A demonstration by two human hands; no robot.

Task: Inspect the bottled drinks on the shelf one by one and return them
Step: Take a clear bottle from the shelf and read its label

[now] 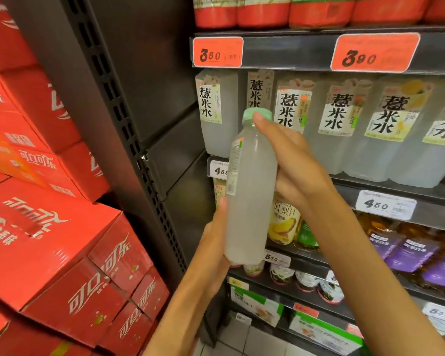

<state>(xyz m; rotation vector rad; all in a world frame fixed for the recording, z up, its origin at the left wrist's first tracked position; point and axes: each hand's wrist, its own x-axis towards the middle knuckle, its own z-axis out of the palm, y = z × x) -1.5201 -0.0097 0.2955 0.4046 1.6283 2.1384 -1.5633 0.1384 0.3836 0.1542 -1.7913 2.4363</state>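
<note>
Two hands share the work on one cloudy bottle (249, 191), held clear of the shelf (385, 195) out in front of the row it seems to belong to. The left hand (216, 242) cups the base from about 7 o'clock, thumb running up the near side and the other fingers hidden behind, so it carries the weight. The right hand (290, 160) wraps the upper body from 3 o'clock, fingers closed around the shoulder and one fingertip resting on the green cap (257, 116), which steadies the top and would let the bottle turn. It stands nearly upright, tipped a touch to the left, label strip (233, 165) facing 9 o'clock, so my read is the printed side is being brought round for checking. Behind it, at 12 to 3 o'clock, matching pale bottles (339, 124) stand packed under orange price tags (217, 52); whether a gap waits directly behind the cap I cannot tell. Red cola cartons (62, 253) are stacked at 9 o'clock, well apart. Inspection looks under way, with the return not yet made; sliding it back will need care among tight neighbours.
</note>
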